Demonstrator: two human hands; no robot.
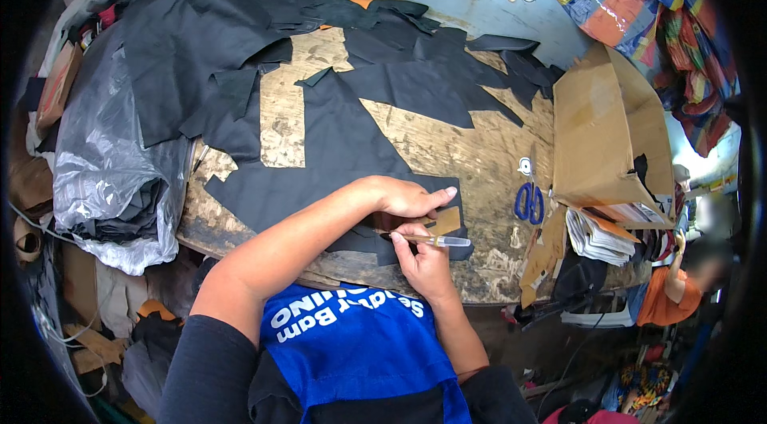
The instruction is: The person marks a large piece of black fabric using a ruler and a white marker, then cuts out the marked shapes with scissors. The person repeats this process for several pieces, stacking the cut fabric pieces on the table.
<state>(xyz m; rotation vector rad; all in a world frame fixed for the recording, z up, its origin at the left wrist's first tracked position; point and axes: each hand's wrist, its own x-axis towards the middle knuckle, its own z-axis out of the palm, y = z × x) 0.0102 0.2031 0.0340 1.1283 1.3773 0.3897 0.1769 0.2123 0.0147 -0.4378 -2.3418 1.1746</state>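
Note:
A large sheet of black leather-like material (343, 132) lies on the worn wooden table in front of me. On its near right part rests a small tan template, seemingly cardboard (447, 221). My left hand (409, 198) presses down over the template's left side, thumb stretched out to the right and the other fingers partly hidden. Just nearer to me, my right hand (423, 266) pinches a slim pen with a clear barrel (447, 241). The pen's tip points left, close to the template and beneath my left hand; the exact contact is hidden.
Blue-handled scissors (529, 202) lie right of the sheet. Beyond them stands an open cardboard box (595, 120) beside folded papers (595, 239). More black pieces (216, 17) cover the far left, near a clear plastic bag (112, 160). A person in orange (667, 296) is at far right.

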